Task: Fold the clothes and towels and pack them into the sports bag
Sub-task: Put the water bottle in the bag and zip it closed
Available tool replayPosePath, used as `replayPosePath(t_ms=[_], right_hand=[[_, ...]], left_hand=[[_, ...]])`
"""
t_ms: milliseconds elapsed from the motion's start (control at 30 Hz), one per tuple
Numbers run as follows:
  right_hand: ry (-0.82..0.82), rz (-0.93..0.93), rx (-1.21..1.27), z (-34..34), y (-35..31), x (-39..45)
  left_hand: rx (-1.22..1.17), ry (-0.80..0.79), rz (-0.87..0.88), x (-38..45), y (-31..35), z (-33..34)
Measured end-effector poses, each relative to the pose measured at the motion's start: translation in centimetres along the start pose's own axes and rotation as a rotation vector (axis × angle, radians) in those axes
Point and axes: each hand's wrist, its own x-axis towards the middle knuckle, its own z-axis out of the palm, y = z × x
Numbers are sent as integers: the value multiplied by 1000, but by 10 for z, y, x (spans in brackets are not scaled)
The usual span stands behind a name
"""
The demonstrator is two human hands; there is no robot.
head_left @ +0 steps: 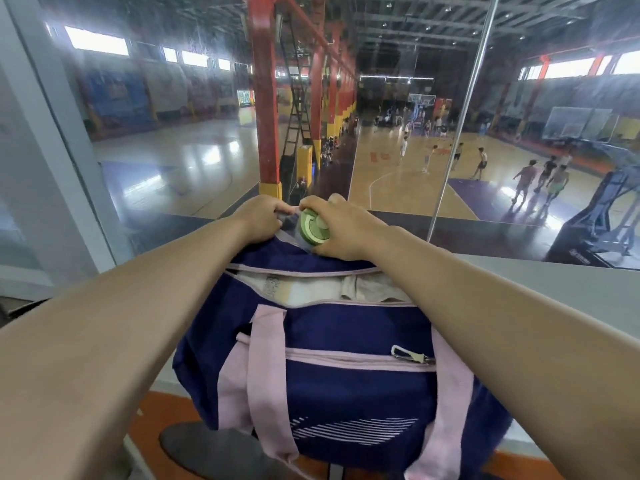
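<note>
Head view: left hand (261, 216) pinches the bag (346, 386) pocket's far edge; right hand (341, 230) grips a green-capped bottle (313, 231); best keep the pocket stretched wide, bottle upright.

Only 1 view is given, from a wide-angle camera worn on the person's head. It looks forward and slightly down along both outstretched forearms to the sports bag (322, 358), which sits close below the lens. Beyond it the camera faces a window (207, 98) overlooking a gym court (408, 181), probably from an upper level; the edges bend noticeably.
</note>
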Motion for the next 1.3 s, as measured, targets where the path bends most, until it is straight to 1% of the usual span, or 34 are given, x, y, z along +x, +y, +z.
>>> replayPosePath(t_ms=[133, 200, 333, 367, 433, 467, 500, 533, 567, 667, 700, 767, 833, 900, 1033, 1067, 1167, 1233, 1267, 1300], right_hand=[[-13, 47, 6, -5, -2, 11], [-35, 88, 50, -9, -4, 20], [-13, 291, 199, -16, -7, 47], [-4, 356, 250, -13, -8, 51], [-5, 488, 465, -3, -4, 55], [-12, 523, 565, 4, -1, 54], [-22, 523, 608, 9, 1, 53], [-43, 483, 582, 10, 2, 51], [-87, 411, 477, 8, 0, 51], [-185, 88, 17, -4, -15, 54], [-217, 11, -112, -8, -19, 58], [-294, -65, -325, -16, -24, 67], [-374, -83, -434, -22, -29, 75], [-467, -24, -468, -28, -34, 82], [-719, 272, -391, -47, -30, 98], [-750, 316, -367, -50, -28, 100], [-706, 302, -371, -52, -33, 98], [-647, 276, -285, -35, -30, 91], [-567, 286, -228, -25, -24, 86], [-449, 298, -158, -18, -17, 80]], left_hand=[[-16, 103, 16, 3, -4, 6], [-9, 125, 9, 5, -6, 9], [-49, 134, 17, 12, -12, 9], [-56, 131, 26, 13, -12, 8], [-39, 123, 28, 13, -12, 8], [-35, 119, 16, 13, -11, 9], [-38, 113, 3, 14, -11, 9], [-38, 111, 9, 16, -10, 9], [-37, 108, 30, 19, -10, 8], [10, 91, 124, 27, -13, 1], [27, 84, 128, 28, -14, -1], [31, 69, 121, 31, -16, -5], [11, 52, 96, 33, -17, -11], [-36, 29, 44, 36, -15, -18], [-111, 23, 36, 40, -4, -27], [-132, 3, 38, 40, 1, -28], [-175, -96, 25, 42, 12, -25], [-214, -134, -12, 45, 11, -21], [-232, -128, -25, 46, 10, -19], [-239, -116, -30, 47, 8, -18]])
